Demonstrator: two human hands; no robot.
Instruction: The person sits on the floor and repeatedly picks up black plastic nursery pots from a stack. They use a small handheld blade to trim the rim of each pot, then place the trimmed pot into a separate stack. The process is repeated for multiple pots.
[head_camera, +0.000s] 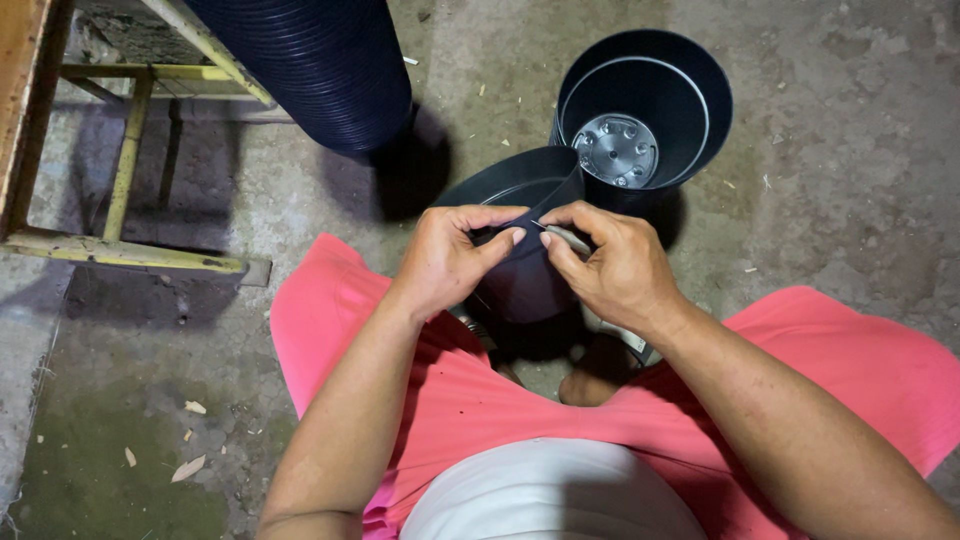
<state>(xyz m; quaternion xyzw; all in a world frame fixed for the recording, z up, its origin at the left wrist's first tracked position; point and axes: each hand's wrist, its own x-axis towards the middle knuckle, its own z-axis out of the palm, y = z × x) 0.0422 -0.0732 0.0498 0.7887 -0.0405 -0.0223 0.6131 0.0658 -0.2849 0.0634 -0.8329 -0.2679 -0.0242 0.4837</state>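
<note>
Black pot rim pinched between left hand and right hand; second pot close behind.

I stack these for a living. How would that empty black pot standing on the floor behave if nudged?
The empty black pot looks thin-walled plastic, so probably light and easily slid. Its wide mouth over a narrower base suggests it may tip, then roll in a curve.
</note>
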